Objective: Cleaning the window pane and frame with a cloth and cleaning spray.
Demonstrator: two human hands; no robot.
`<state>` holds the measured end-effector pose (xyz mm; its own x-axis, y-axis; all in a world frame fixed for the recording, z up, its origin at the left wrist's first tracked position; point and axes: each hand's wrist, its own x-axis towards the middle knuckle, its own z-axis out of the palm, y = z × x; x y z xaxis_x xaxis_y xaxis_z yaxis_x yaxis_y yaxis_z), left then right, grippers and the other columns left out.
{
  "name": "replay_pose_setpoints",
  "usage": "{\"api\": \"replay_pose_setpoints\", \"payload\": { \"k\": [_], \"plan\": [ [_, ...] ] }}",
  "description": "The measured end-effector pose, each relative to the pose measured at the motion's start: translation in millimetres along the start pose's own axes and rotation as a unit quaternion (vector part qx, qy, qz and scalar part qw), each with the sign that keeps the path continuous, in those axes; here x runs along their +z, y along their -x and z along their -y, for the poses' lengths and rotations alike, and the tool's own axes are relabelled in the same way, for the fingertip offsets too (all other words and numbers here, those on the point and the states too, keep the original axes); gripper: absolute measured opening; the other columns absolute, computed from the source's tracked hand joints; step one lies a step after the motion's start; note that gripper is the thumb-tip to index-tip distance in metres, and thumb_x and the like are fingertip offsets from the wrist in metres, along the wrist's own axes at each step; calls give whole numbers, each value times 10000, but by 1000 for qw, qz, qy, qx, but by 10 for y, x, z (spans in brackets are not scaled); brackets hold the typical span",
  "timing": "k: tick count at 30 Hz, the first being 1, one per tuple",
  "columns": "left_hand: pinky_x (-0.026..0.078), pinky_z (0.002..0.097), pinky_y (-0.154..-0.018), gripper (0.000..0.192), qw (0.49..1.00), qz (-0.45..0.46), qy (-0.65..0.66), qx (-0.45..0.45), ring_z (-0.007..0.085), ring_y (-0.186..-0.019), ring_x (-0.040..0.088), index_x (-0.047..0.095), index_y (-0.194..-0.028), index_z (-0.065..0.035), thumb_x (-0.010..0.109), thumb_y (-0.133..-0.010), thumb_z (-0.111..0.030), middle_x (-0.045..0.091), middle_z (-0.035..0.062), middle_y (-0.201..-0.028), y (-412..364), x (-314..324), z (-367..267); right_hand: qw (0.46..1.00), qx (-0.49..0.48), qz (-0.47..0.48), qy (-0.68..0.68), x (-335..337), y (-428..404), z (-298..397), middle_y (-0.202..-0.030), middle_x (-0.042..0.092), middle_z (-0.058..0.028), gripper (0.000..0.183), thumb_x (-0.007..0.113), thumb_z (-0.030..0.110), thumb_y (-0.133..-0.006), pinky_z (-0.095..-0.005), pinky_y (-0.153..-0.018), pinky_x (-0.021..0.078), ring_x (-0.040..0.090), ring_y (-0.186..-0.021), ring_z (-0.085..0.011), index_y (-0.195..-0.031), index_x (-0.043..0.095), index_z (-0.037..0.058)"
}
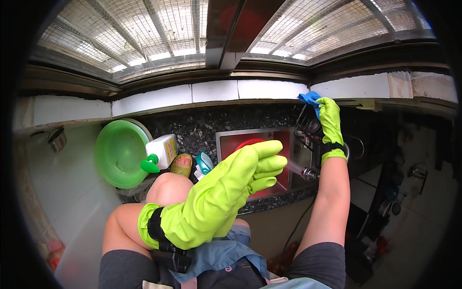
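My right hand [328, 117], in a lime-green rubber glove, grips a blue cloth [311, 98] against the white wall tiles [274, 89] under the window. My left hand [249, 168], gloved the same way, is raised above a stainless steel sink [225, 136]. Its fingers are bent and a little apart, with nothing seen in them; the palm is turned from view. Water sprays from a chrome faucet head [309, 174] toward the left glove's fingers. A red basin [249, 143] sits in the sink, mostly hidden by that glove.
Left of the sink, a green plastic basin [121, 153], a white pump bottle [164, 151] and a teal-and-white bottle [205, 163] stand on the speckled granite counter [184, 121]. My sandalled foot [181, 165] is there too. A black wire rack [303, 124] sits below my right hand.
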<state>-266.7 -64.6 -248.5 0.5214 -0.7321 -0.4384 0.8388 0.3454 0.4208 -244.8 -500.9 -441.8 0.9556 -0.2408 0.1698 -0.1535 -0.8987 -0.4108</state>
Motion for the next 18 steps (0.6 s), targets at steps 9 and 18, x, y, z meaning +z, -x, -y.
{"api": "replay_pose_setpoints", "payload": {
  "k": [9, 18],
  "plan": [
    [415, 345, -1077, 518, 992, -25, 116, 30, 215, -1265, 541, 440, -1451, -24, 483, -1053, -353, 559, 126, -1376, 87, 16, 285, 948, 95, -83, -293, -882, -169, 836, -1041, 659, -31, 228, 624, 63, -941, -240, -844, 472, 578, -905, -103, -1160, 668, 21],
    [368, 361, -1123, 544, 986, 0, 99, 136, 225, -1317, 509, 367, -1490, -5, 385, -1079, -361, 532, 136, -1407, 531, -136, 380, 945, 114, -177, -250, -1116, -1234, 1059, -1436, 464, -227, 827, 707, 287, -895, -345, -1085, 379, 507, -1277, -273, -1503, 264, -56]
  ]
}}
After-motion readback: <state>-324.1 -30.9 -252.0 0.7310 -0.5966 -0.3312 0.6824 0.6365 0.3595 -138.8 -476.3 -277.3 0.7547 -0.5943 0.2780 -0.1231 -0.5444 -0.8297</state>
